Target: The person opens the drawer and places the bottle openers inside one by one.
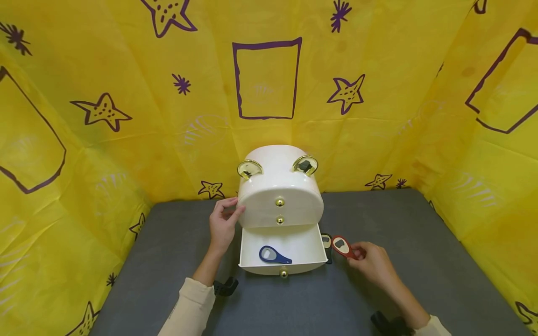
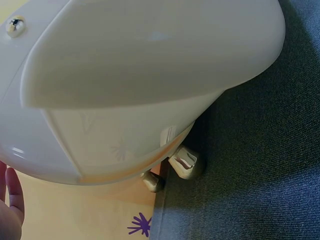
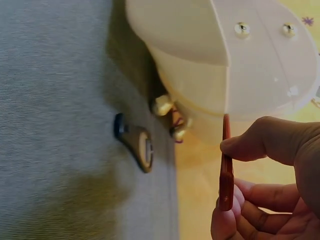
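A white rounded cabinet [image 1: 277, 179] with gold ears and gold knobs stands on the grey table, its bottom drawer [image 1: 300, 240] pulled out. Inside that drawer lies a blue bottle opener [image 1: 282, 257]. My left hand [image 1: 222, 226] touches the cabinet's left side with its fingertips; only part of it shows at the left wrist view's edge. To the right of the drawer, my right hand [image 1: 371, 262] pinches a red bottle opener [image 3: 226, 185] between thumb and fingers, above the table. A black bottle opener [image 3: 136, 142] lies on the table beside the drawer, partly hidden by it in the head view.
Gold feet [image 3: 161, 105] hold the cabinet up off the grey table [image 1: 180, 233]. Yellow cloth [image 1: 201, 154] printed with purple stars and frames hangs behind the table and along both sides. Two upper drawers with gold knobs [image 1: 279, 202] are closed.
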{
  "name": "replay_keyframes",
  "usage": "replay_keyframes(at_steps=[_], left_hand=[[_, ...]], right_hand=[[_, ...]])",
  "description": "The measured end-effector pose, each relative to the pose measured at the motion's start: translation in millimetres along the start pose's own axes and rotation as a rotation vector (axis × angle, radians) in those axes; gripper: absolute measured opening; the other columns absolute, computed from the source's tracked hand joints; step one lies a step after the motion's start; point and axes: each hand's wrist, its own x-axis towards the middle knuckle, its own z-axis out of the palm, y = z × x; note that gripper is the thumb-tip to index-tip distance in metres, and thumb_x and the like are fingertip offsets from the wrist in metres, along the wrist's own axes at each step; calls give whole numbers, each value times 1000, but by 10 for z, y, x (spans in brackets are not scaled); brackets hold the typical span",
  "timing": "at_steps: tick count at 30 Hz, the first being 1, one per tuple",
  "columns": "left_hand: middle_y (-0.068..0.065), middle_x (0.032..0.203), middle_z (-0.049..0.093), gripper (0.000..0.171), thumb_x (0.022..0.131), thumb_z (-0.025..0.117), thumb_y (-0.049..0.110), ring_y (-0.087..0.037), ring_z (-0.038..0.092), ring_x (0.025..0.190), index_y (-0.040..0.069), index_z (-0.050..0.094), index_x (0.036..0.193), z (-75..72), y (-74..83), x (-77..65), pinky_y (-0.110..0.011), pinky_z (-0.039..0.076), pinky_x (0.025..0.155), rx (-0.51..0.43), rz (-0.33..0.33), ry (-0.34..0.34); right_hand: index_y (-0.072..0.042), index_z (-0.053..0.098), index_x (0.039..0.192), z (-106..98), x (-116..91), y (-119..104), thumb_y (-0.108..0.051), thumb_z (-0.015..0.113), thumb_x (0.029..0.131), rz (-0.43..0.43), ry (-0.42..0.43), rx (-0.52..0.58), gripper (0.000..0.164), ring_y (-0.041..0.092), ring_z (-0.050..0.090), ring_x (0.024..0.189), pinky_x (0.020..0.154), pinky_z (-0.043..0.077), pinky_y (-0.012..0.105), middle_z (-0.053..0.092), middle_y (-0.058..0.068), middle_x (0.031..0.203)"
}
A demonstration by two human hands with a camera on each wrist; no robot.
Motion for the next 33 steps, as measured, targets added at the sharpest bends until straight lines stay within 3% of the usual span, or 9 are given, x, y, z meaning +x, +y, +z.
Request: replay_keyframes(at_steps=[11, 26, 33], left_hand=[[-32, 107, 58, 22, 79, 71, -11, 1, 57, 93, -16, 62, 99, 4, -5, -15, -12, 51, 73, 12, -3, -1], [-31, 106, 58, 23, 79, 72, -12, 1, 58, 93, -16, 62, 99, 8, -7, -4, -12, 51, 73, 10, 4, 5], [-26, 105, 59, 23, 79, 72, -11, 1, 58, 93, -16, 62, 99, 4, -13, -6, -11, 51, 74, 6, -11, 9]], right_hand=[[4, 71, 94, -76, 199, -190, -6, 79, 70, -53, -18, 9, 27, 11, 56, 68, 60, 47, 20, 66, 5, 77], [1, 72, 89, 48, 402, -374, -5, 74, 68, -174, -142, -60, 22, 11, 53, 68, 60, 44, 22, 62, 4, 75], [-3, 73, 83, 97, 432, -432, -6, 74, 67, -249, -130, -111, 16, 9, 46, 63, 56, 39, 23, 55, 0, 69]])
